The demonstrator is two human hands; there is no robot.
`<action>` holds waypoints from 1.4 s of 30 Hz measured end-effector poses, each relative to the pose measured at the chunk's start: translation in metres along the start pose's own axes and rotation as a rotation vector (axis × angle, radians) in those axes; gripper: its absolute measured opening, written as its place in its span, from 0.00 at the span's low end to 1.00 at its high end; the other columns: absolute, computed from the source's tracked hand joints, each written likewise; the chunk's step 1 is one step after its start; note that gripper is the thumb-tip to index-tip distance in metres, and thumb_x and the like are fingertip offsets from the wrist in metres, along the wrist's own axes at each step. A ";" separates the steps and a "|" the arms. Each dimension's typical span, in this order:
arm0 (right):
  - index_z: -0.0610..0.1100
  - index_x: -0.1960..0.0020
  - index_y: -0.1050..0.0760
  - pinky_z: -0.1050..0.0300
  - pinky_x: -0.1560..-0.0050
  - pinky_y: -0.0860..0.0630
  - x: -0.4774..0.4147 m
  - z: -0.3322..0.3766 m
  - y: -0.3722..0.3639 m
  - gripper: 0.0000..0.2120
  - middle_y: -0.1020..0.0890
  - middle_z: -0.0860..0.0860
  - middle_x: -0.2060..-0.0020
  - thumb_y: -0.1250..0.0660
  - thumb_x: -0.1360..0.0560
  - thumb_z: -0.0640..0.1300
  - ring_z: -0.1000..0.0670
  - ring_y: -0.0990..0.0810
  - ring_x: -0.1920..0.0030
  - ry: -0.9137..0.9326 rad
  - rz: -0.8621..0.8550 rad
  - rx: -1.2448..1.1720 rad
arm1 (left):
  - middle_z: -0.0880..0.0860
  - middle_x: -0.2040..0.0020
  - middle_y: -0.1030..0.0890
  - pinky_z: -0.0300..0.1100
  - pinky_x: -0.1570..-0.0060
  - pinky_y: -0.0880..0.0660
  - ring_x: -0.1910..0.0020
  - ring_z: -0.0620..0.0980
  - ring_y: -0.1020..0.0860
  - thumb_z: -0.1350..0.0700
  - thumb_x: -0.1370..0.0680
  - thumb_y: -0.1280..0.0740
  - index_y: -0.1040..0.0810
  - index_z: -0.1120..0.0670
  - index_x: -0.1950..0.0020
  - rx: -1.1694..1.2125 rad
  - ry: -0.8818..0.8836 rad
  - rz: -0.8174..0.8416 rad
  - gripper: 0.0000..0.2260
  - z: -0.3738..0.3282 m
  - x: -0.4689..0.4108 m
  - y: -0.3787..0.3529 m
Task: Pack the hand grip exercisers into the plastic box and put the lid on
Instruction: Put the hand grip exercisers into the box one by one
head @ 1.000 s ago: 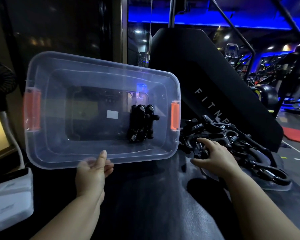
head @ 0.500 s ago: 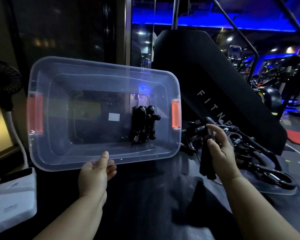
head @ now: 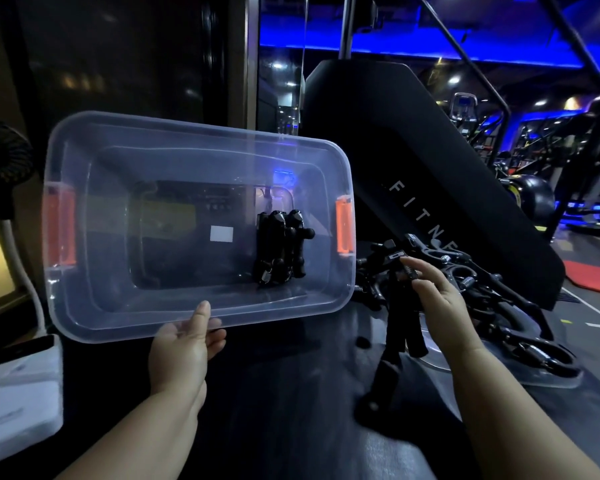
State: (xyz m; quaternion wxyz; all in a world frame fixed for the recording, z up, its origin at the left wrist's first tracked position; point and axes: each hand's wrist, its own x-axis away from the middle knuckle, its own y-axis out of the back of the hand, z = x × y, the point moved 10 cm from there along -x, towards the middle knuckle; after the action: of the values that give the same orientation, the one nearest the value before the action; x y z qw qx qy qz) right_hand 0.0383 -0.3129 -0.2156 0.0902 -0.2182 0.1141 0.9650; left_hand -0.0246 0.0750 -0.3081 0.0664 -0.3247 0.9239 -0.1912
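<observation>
At the far left lies a white device. Next to it, the clear plastic box, with an orange latch at each end, turns its open top toward the camera. The left grip reaches up from below to the box's near rim. Its thumb lies straight against the rim's front and its fingers curl behind, pinching the plastic. A blank white label sits on the box floor. Just right of it, near the right end wall, the black packed exercisers lie side by side. Right of the box, the right grip pinches the spring end of one exerciser in its fingertips, and the handles hang down over the dark bench. Beyond it, a pile of exercisers rests on the clear lid. Behind them stands a black machine lettered "FITNE".
</observation>
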 end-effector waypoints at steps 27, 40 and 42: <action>0.53 0.37 0.24 0.58 0.54 0.22 0.007 0.068 -0.036 0.19 0.20 0.42 0.45 0.37 0.24 0.37 0.49 0.20 0.54 0.112 0.150 -0.258 | 0.55 0.60 0.18 0.42 0.63 0.24 0.64 0.50 0.21 0.51 0.24 0.31 0.28 0.57 0.54 0.008 0.022 -0.020 0.11 -0.002 0.002 0.002; 0.58 0.44 0.28 0.67 0.53 0.24 -0.025 0.110 -0.143 0.28 0.22 0.58 0.55 0.27 0.32 0.30 0.60 0.22 0.57 0.202 0.207 -0.059 | 0.54 0.61 0.18 0.40 0.65 0.26 0.66 0.48 0.22 0.50 0.24 0.31 0.27 0.57 0.53 -0.014 0.034 -0.017 0.12 -0.006 0.002 0.003; 0.59 0.44 0.30 0.65 0.55 0.23 -0.030 0.109 -0.159 0.28 0.23 0.55 0.52 0.27 0.32 0.31 0.57 0.22 0.57 0.204 0.232 -0.028 | 0.54 0.61 0.18 0.40 0.65 0.26 0.67 0.48 0.23 0.50 0.24 0.31 0.28 0.57 0.54 -0.004 0.038 -0.017 0.11 -0.006 0.002 0.003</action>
State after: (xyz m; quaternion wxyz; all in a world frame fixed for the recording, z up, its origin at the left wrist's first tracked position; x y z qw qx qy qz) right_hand 0.0572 -0.1355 -0.1349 -0.0369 -0.3019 0.1335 0.9432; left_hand -0.0294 0.0775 -0.3037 0.0465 -0.3289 0.9226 -0.1961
